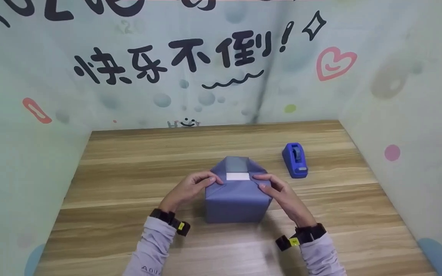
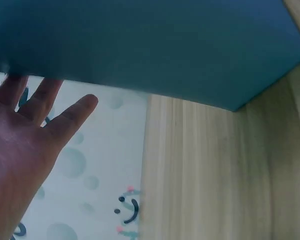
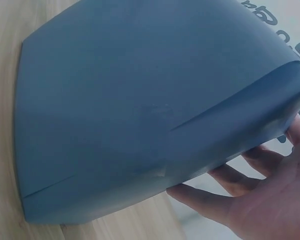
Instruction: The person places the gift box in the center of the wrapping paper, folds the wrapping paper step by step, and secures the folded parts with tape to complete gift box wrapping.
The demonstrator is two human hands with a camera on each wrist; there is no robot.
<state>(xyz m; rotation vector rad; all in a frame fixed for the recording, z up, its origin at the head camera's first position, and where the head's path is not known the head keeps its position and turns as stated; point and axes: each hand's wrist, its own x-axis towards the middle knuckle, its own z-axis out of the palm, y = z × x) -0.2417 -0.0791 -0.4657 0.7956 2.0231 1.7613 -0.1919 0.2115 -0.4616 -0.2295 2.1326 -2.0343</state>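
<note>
A box wrapped in blue-grey paper [image 1: 236, 209] stands on the wooden table. Its upper face shows a white strip [image 1: 238, 176] between the folded front paper and the rear flap [image 1: 237, 164]. At the upper left corner, my left hand [image 1: 190, 188] touches the folded paper with thumb and index finger. My right hand [image 1: 286, 195] rests thumb and index finger on the upper right corner. In the left wrist view the box [image 2: 155, 45] hides some fingertips of the left hand [image 2: 25, 135]. The right wrist view shows extended fingers of the right hand [image 3: 270, 190] along the box edge.
A blue tape dispenser [image 1: 295, 161] sits on the table [image 1: 136, 161] behind and to the right of the box. Printed white walls [image 1: 213, 96] enclose the table at the back and both sides. Each wrist wears a black strapped camera.
</note>
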